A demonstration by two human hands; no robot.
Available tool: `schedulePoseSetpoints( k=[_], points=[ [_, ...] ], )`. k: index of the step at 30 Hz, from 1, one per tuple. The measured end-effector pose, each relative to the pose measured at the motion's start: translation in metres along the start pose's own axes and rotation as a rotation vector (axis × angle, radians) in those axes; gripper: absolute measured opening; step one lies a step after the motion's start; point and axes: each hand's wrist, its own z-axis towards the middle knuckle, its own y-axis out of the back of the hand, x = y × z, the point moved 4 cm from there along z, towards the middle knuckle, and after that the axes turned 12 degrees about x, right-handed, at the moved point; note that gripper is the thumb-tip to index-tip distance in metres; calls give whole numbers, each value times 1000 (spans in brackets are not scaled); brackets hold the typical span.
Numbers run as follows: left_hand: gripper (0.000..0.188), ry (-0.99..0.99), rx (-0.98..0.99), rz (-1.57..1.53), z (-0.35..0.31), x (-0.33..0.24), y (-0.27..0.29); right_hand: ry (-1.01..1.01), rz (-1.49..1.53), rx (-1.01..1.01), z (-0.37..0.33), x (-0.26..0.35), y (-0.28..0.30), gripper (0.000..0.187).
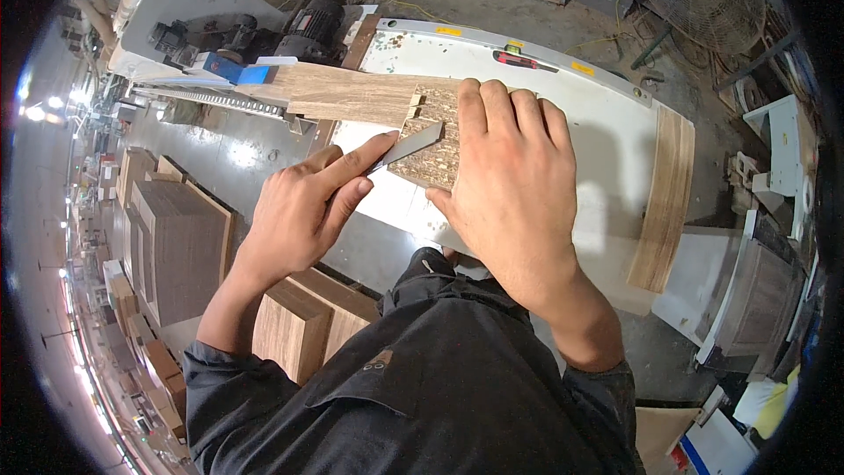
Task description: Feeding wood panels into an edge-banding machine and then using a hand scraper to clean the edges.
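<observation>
My left hand [303, 202] is closed round the handle of a knife [417, 144], its index finger stretched along the top. The flat grey blade points right and lies across a rough, flaky brown wood block [434, 110], seemingly a stack of strips with their raw edges up. Over the right part of that block is my right hand [519, 167], gripping it with fingers at the far side and thumb at the near side. Much of the block is hidden under this hand. Beneath is a white worktable [598, 158].
A long wood-grain plank [352, 92] runs left from the block towards a machine with motors [316, 26]. Along the table's far edge lie a metal level [457, 32] and a red-and-black tool [519, 60]. Another plank [664, 202] lies at the right end. Stacked boards [180, 246] stand at left.
</observation>
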Motion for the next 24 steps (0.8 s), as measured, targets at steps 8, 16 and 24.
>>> schedulePoseSetpoints(
  k=[8,16,24],
  points=[
    [46,19,23,21,9,-1,10,25,66,3,3,-2,2,74],
    [47,0,27,44,-4,-1,2,6,57,13,-6,6,2,77],
    [50,-19,-16,67,-10,-4,0,-1,47,25,-8,9,5,76]
  ],
)
